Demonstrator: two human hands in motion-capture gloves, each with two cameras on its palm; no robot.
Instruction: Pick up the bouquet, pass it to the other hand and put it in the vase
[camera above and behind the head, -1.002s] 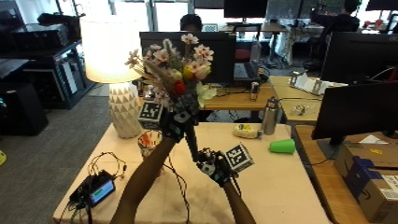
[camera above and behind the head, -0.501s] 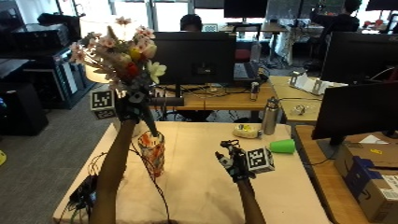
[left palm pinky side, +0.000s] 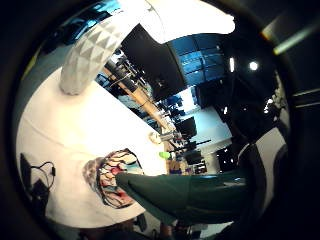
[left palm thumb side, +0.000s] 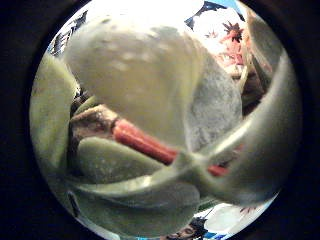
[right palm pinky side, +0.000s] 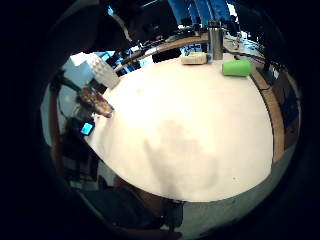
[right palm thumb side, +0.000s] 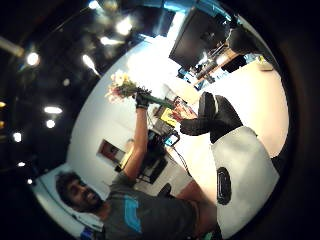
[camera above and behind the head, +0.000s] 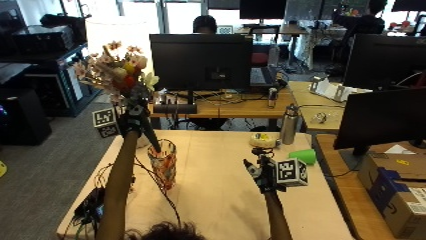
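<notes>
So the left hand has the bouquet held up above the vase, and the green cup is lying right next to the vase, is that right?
Not quite. The left hand does hold the bouquet above the vase, but the green cup is not next to the vase. It lies across the table, past the right hand, near the steel bottle. The outside view shows this.

A bouquet of white, yellow and red flowers with dark green stems (camera above and behind the head: 123, 75) is raised, stems slanting down above an upright patterned orange-red glass vase (camera above and behind the head: 163, 163) on the tabletop (camera above and behind the head: 219, 195).
</notes>
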